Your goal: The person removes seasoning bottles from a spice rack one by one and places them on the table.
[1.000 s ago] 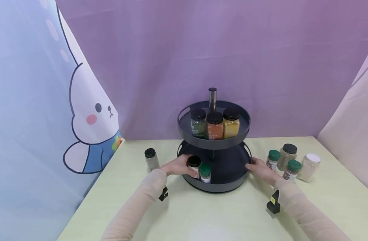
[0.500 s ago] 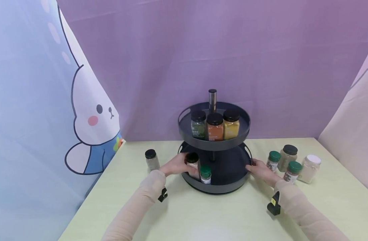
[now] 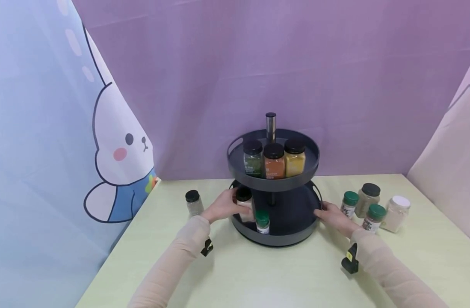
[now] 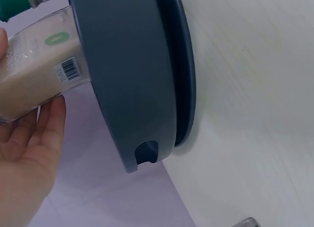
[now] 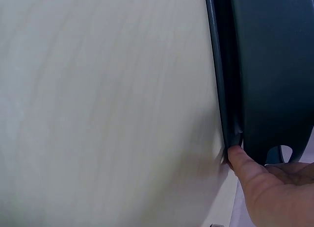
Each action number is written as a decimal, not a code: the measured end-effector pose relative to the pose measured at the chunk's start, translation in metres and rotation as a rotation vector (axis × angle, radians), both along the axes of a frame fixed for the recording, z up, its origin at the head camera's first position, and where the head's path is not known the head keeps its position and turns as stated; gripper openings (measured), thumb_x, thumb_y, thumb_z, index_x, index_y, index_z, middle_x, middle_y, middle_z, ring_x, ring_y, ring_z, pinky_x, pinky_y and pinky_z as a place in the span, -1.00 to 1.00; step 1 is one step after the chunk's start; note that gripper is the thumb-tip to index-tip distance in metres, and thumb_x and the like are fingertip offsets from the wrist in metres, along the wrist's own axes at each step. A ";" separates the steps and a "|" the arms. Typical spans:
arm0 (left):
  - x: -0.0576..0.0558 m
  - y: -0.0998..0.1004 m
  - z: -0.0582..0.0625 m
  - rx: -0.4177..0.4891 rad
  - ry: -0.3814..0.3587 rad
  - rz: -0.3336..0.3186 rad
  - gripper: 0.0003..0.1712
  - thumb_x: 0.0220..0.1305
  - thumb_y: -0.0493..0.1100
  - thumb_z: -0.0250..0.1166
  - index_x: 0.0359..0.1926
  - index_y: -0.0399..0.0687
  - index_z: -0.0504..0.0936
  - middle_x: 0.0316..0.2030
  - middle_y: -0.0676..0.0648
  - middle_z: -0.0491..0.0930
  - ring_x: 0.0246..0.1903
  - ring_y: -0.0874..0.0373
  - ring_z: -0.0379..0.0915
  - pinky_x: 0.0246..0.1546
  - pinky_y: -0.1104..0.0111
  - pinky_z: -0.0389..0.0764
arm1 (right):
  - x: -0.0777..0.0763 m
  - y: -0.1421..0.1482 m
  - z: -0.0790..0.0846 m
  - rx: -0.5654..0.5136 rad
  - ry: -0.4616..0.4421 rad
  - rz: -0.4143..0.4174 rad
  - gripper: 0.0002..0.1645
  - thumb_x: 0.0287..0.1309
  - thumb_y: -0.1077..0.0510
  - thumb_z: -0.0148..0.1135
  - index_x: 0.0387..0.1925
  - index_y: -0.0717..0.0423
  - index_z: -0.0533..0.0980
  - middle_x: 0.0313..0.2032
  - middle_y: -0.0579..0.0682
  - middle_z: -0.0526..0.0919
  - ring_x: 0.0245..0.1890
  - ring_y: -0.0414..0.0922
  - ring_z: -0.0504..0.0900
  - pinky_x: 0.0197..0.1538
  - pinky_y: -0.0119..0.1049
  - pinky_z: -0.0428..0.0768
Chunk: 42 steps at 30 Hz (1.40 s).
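On the lower tier of a dark two-tier rotating tray [image 3: 281, 240], my left hand [image 3: 221, 206] grips a spice jar [image 3: 247, 212] with a black lid and pale contents. The left wrist view shows fingers against one side of this clear jar [image 4: 39, 72], its barcode label facing the camera. A small green-lidded shaker [image 3: 263, 222] stands just right of it on the same tier. My right hand [image 3: 335, 217] holds the lower tier's right edge beside its handle cutout. In the right wrist view, the thumb [image 5: 243, 163] presses low at the base.
The upper tier bears three black-lidded jars, green [image 3: 253, 160], orange [image 3: 274, 163] and yellow [image 3: 294, 160]. A black-lidded jar [image 3: 194, 205] stands left on the table. Right of the tray are two green-lidded shakers [image 3: 371, 220], a dark-lidded jar [image 3: 367, 201] and a white-lidded jar [image 3: 396, 214].
My left hand has moved the black-lidded jar back and slightly left on the lower tier, away from the green-lidded shaker. The right hand stays at the tray's edge.
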<state>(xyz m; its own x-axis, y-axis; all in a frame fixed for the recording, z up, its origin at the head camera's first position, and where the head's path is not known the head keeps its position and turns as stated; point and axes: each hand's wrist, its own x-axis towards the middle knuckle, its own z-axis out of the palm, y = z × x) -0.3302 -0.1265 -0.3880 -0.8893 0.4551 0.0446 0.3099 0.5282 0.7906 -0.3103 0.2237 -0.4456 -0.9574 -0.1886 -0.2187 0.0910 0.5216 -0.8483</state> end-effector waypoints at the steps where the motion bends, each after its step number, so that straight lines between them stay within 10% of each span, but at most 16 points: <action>1: 0.001 0.000 0.001 0.007 -0.001 0.009 -0.41 -0.10 0.01 0.45 0.00 -0.01 0.51 -0.21 0.01 0.58 -0.38 0.14 0.42 -0.41 0.35 0.52 | 0.000 0.000 0.000 -0.001 0.001 0.001 -0.21 0.34 0.07 -0.16 0.29 0.58 -0.18 0.27 0.55 -0.07 0.29 0.38 -0.02 0.30 0.17 0.11; 42: 0.023 -0.057 0.015 0.136 0.093 0.205 -0.51 -0.17 0.05 0.49 -0.17 0.08 0.56 -0.26 0.02 0.60 -0.30 0.17 0.46 -0.23 0.34 0.53 | 0.000 -0.001 0.000 -0.003 -0.010 -0.002 -0.24 0.33 0.10 -0.18 0.29 0.58 -0.16 0.27 0.55 -0.04 0.28 0.37 0.04 0.29 0.14 0.18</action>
